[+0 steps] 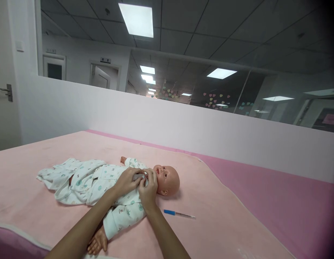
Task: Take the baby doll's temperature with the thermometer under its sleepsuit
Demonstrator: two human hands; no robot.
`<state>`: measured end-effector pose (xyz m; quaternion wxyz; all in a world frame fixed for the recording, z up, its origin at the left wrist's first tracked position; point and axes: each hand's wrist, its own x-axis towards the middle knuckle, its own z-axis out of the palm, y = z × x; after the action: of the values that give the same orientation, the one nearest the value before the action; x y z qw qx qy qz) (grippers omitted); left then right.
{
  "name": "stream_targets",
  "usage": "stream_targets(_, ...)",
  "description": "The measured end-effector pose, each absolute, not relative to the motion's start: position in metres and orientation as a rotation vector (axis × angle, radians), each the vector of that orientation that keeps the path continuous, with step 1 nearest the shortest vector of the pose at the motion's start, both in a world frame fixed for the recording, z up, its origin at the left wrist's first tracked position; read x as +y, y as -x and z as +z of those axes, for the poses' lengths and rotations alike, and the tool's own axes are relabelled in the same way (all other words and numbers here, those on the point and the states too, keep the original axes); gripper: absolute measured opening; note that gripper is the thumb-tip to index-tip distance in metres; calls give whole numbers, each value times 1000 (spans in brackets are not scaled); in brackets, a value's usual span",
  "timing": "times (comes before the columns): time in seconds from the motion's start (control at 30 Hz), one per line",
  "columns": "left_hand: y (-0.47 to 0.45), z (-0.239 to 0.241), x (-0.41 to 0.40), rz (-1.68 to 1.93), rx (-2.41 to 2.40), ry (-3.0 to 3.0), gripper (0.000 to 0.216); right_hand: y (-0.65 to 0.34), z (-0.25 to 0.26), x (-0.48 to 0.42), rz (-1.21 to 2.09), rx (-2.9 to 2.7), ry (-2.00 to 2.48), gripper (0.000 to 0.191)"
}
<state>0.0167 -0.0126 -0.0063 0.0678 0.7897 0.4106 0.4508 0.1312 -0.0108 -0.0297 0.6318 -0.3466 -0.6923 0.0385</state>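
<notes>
Left hand (129, 178) and right hand (148, 187) nearly meet left of the frame's lower centre, fingers curled in at the upper chest of a bald, tan plastic baby doll (169, 181) in white, green-printed clothes (99, 181). One small grey item (137, 176), partly hidden, shows between them; whether either pinches it cannot be told. The doll lies across the lower middle, head rightward. Near its head, a slim, clear, blue-ended stick (179, 214) rests on pale pink padding (223, 223).
</notes>
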Motion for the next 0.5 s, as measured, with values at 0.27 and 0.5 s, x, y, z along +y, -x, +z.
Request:
stream_targets(0.27, -17, -7, -15, 1357, 1303, -2580, 18, -134, -30, -11, 121, -1510, 771, 27)
stream_targets(0.5, -18, -15, -9, 1432, 1399, -2726, 14, -135, -31, -10, 119, -1469, 733, 28)
